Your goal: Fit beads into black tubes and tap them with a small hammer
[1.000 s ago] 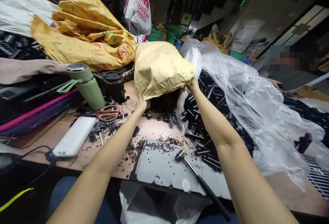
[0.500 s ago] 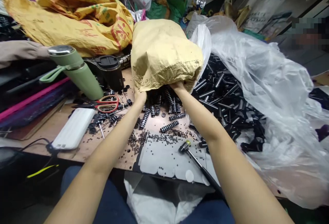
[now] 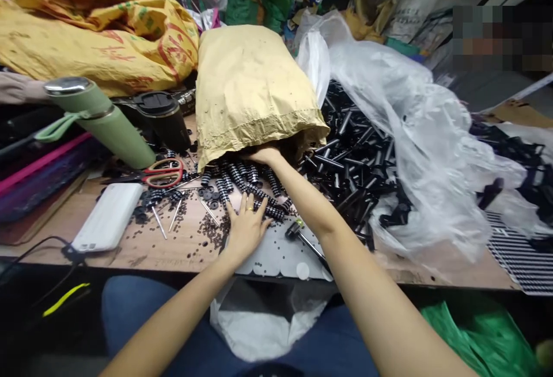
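Observation:
A yellowish paper sack (image 3: 254, 89) lies on the bench with its mouth towards me. Black-and-silver ribbed cylinders (image 3: 235, 175) lie in and below the mouth. My left hand (image 3: 247, 228) is open, fingers spread, its fingertips against the nearest cylinders. My right hand (image 3: 265, 155) reaches in under the sack's upper edge; its fingers are hidden, so whether it grips anything does not show. A small hammer (image 3: 309, 244) rests on a grey sheet (image 3: 270, 259) right of my left hand. Small dark rings (image 3: 211, 230) are scattered to the left.
To the right, black tubular parts (image 3: 354, 152) are heaped beside clear plastic sheeting (image 3: 415, 129). At left stand a green flask (image 3: 103, 123) and a dark cup (image 3: 162, 120), near red-handled scissors (image 3: 164, 174) and a white power bank (image 3: 108, 215). A white bag (image 3: 254, 331) hangs below the bench edge.
My left hand has left the sack's edge and come down onto the cylinders. More cylinders now lie in front of the sack's mouth. My right hand stays at the mouth. The view has shifted right.

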The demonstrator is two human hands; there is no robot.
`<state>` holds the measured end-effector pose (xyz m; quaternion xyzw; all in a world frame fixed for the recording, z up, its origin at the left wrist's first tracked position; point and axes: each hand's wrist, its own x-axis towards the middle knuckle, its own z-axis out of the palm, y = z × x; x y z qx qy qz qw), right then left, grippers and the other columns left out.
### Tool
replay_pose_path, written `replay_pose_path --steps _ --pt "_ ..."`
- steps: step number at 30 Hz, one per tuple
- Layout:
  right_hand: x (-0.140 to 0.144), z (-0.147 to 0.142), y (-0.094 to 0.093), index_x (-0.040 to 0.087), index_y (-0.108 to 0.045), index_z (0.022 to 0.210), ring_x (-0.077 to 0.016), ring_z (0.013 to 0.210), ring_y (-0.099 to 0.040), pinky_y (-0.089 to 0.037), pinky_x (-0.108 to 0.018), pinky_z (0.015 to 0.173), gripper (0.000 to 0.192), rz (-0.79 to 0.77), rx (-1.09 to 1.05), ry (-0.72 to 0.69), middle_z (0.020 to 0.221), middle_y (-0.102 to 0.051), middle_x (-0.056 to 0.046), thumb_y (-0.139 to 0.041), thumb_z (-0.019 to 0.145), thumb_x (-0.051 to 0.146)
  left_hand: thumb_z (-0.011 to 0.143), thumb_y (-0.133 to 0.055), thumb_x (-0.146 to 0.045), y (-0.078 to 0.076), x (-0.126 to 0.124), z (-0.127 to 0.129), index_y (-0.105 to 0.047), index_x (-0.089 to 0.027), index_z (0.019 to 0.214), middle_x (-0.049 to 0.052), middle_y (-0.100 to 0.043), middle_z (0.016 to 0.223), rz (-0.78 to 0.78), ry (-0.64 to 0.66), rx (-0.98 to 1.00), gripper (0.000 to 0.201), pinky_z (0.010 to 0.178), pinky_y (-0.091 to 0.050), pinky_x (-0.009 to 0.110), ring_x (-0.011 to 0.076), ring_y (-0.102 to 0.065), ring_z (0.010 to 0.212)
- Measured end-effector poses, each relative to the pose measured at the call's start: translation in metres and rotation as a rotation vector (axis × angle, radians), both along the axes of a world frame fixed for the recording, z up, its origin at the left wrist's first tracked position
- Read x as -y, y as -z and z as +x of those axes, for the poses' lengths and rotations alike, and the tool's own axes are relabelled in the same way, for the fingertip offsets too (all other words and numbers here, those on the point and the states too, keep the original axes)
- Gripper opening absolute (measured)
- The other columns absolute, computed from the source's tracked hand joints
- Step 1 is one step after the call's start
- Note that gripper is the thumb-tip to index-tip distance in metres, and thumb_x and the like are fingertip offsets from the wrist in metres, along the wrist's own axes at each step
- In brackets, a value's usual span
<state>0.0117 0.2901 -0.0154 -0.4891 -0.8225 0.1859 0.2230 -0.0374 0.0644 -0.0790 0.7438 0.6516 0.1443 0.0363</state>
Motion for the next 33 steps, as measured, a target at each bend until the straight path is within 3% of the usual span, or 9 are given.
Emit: replay_pose_path --steps 3,7,10,15,20,23,26,29,33 --pt "0.048 0.022 0.005 0.015 -0.065 0.114 -0.0243 0.109 -0.06 -0.047 -0.038 0.094 0.057 -0.012 0.085 -0.036 0.12 -0.064 -0.009 -0.078 0.071 0.05 0.096 -0.041 -0.033 -0.002 0.005 0.006 -0.052 -0.017 0.136 0.023 -0.046 0.142 0.027 0.052 -0.031 0.044 0.108 -0.012 0.071 0.036 -0.035 0.137" --pt "0.088 0.089 -0.009 0.025 -0.063 0.117 -0.0192 0.118 -0.054 -0.04 -0.035 0.102 0.033 0.161 0.131 0.023 0.128 -0.061 -0.004 -0.054 0.092 0.043 0.096 -0.039 -0.026 -0.003 0.012 0.007 -0.051 -0.012 0.135 0.023 -0.047 0.14 0.024 0.067 0.001 0.044 0.109 -0.019 0.067 0.0349 -0.039 0.135" --pt "0.081 0.155 -0.028 0.007 -0.06 0.117 -0.0297 0.12 -0.051 -0.033 -0.051 0.102 0.035 0.18 0.15 0.32 0.122 -0.061 -0.023 -0.037 0.097 0.024 0.095 -0.039 -0.026 -0.003 0.018 0.007 -0.05 -0.009 0.136 0.023 -0.046 0.141 0.018 0.052 0.021 0.045 0.11 -0.018 0.067 0.0365 -0.035 0.137" --pt "0.065 0.219 -0.043 0.012 -0.068 0.096 -0.0264 0.106 -0.059 -0.035 -0.047 0.096 0.018 -0.092 0.248 0.562 0.105 -0.07 -0.014 -0.065 0.081 0.022 0.093 -0.044 -0.027 -0.007 0.035 0.01 -0.054 -0.01 0.131 0.022 -0.051 0.136 0.114 0.042 0.191 0.043 0.111 -0.026 0.059 0.0347 -0.038 0.135" --pt "0.131 0.2 -0.025 0.015 -0.068 0.092 -0.0187 0.091 -0.062 -0.043 -0.036 0.088 0.023 0.007 -0.047 0.466 0.096 -0.071 -0.008 -0.056 0.087 0.034 0.092 -0.047 -0.034 -0.02 0.056 0.027 -0.065 -0.016 0.114 0.014 -0.065 0.116 0.155 0.031 0.746 0.034 0.099 -0.046 0.038 0.0229 -0.059 0.111" --pt "0.2 0.17 0.011 0.016 -0.069 0.084 -0.0164 0.077 -0.064 -0.05 -0.031 0.075 0.03 -0.231 -0.46 0.142 0.084 -0.071 -0.005 -0.062 0.08 0.045 0.087 -0.055 -0.042 -0.02 0.055 0.047 -0.066 -0.013 0.111 0.012 -0.067 0.108 0.004 -0.066 1.085 0.04 0.084 -0.052 0.032 0.0208 -0.063 0.098" --pt "0.257 0.152 0.052 0.015 -0.067 0.089 -0.0164 0.074 -0.066 -0.054 -0.032 0.073 0.038 -0.467 -0.623 0.076 0.082 -0.071 -0.005 -0.059 0.08 0.052 0.077 -0.063 -0.043 -0.011 0.047 0.06 -0.069 -0.011 0.087 0.008 -0.069 0.083 -0.078 -0.156 1.29 0.034 0.069 -0.049 0.027 0.0176 -0.062 0.076" --pt "0.284 0.158 0.072 0.016 -0.06 0.111 -0.0195 0.091 -0.068 -0.055 -0.037 0.083 0.044 -0.417 -0.583 0.109 0.102 -0.07 -0.01 -0.055 0.085 0.051 0.072 -0.066 -0.042 -0.002 0.047 0.059 -0.065 -0.013 0.07 0.003 -0.064 0.068 -0.077 -0.239 1.382 0.029 0.06 -0.044 0.025 0.0141 -0.056 0.063" --pt "0.288 0.175 0.053 0.016 -0.04 0.14 -0.0309 0.135 -0.042 -0.039 -0.049 0.108 0.086 -0.059 -0.2 0.012 0.142 -0.045 -0.021 -0.072 0.069 0.052 0.069 -0.069 -0.044 -0.001 0.066 0.057 -0.064 -0.013 0.066 0.001 -0.06 0.062 -0.218 -0.196 1.371 0.031 0.054 -0.039 0.024 0.0127 -0.051 0.057"
